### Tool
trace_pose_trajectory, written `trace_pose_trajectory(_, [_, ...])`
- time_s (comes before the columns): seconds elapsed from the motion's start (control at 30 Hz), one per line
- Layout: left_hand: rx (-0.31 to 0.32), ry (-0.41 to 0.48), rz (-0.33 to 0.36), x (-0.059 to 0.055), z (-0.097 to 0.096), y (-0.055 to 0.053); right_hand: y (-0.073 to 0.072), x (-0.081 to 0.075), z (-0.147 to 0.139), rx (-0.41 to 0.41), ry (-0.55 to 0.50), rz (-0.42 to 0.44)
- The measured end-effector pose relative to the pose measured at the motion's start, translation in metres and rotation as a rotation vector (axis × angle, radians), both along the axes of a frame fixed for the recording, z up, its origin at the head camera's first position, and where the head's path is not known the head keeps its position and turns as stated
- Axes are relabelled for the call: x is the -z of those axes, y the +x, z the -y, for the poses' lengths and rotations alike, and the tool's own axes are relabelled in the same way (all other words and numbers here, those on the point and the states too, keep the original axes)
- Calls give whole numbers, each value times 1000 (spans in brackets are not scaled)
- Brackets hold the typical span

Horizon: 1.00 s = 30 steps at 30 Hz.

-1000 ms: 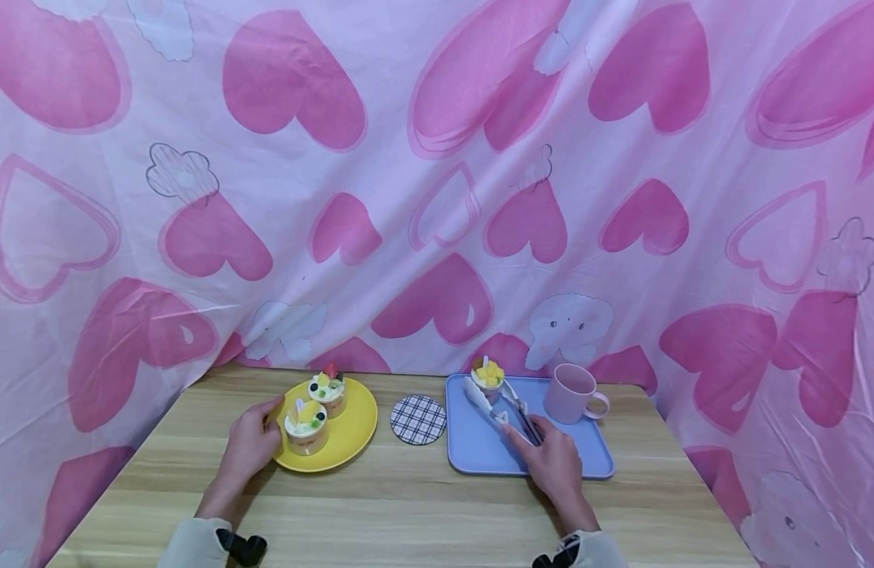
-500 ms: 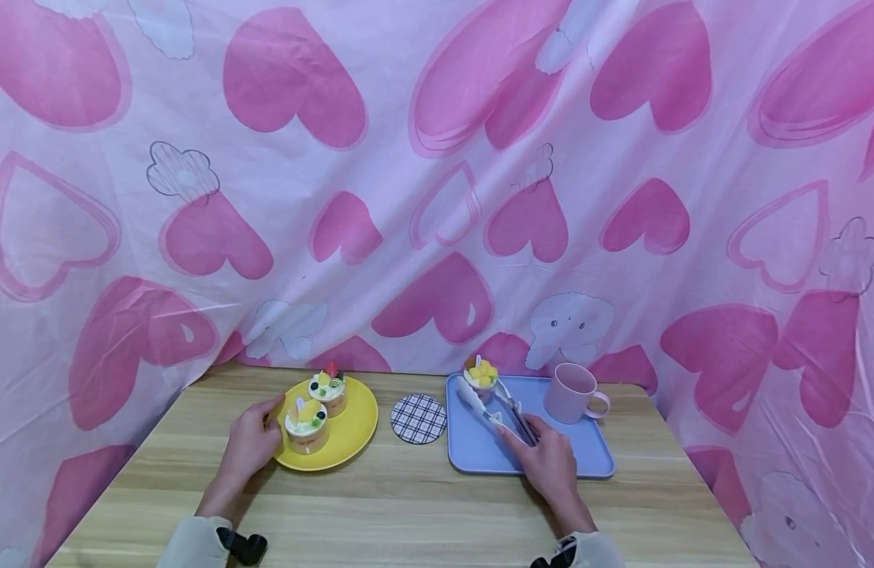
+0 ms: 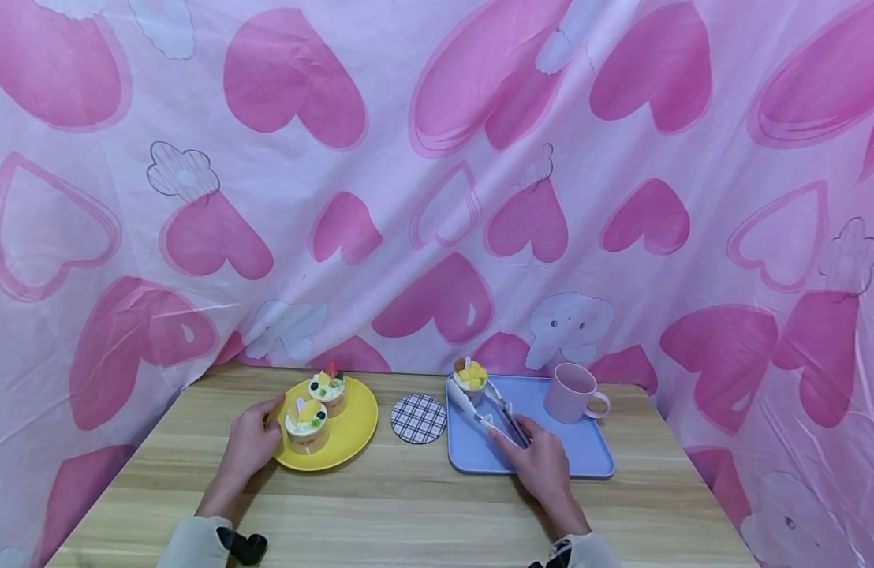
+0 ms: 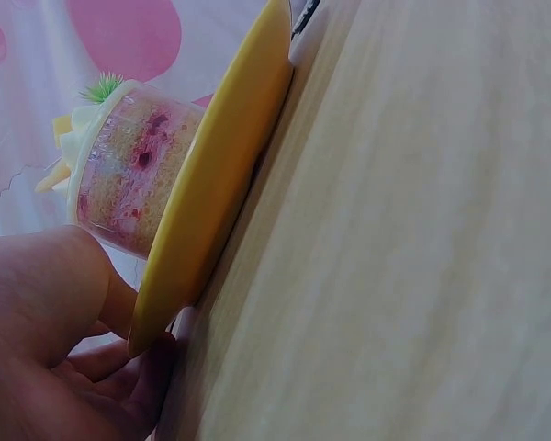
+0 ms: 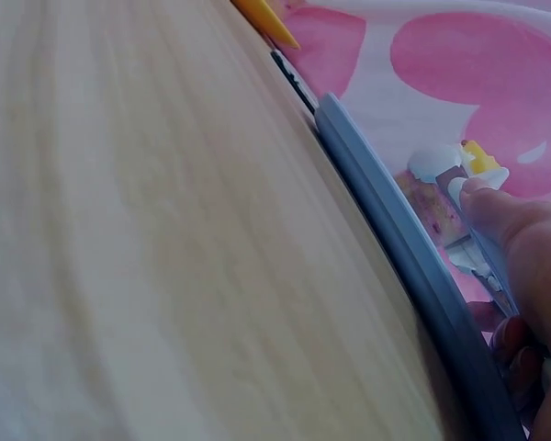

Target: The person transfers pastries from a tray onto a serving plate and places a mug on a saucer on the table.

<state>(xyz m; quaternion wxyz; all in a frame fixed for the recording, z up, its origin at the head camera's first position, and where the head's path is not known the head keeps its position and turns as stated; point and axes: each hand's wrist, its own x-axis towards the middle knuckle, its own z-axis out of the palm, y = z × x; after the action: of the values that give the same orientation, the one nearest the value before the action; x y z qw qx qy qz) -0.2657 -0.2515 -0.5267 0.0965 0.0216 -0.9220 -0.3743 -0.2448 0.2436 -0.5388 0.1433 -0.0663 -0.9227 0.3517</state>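
My left hand (image 3: 248, 438) pinches the left rim of a yellow plate (image 3: 360, 426), thumb over the edge and fingers beneath, as the left wrist view shows. Two clear dessert cups stand on that plate: a front cream-topped one (image 3: 307, 434) and a rear one (image 3: 327, 390) with a strawberry. My right hand (image 3: 545, 465) grips metal tongs (image 3: 467, 402), their arms on either side of a third dessert cup (image 3: 471, 375) topped with yellow fruit cubes. This cup is at the back left corner of a blue tray (image 3: 483, 456). Cake layers show through its wall (image 5: 432, 204) in the right wrist view.
A pink mug (image 3: 569, 396) stands on the tray's right rear, handle to the right. Between plate and tray lies a round checked coaster (image 3: 418, 419), close to the tray's left edge. A pink heart-patterned cloth (image 3: 437, 189) hangs behind the wooden table (image 3: 380, 513).
My right hand has moved left with the tongs, and the fruit-topped cup has shifted left towards the tray's corner. My left hand and the plate have stayed put.
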Motion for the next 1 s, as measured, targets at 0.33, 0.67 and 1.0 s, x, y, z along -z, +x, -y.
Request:
trace_pose_trajectory(0.33, [-3, 7, 20, 0, 0, -1, 4, 0, 11, -16, 16, -13])
trace_pose_trajectory(0.67, [-1, 9, 6, 0, 0, -1, 8, -1, 27, -50, 16, -30])
trace_pose_trajectory(1.0, [6, 16, 8, -1, -1, 0, 14, 0, 39, -71, 17, -56])
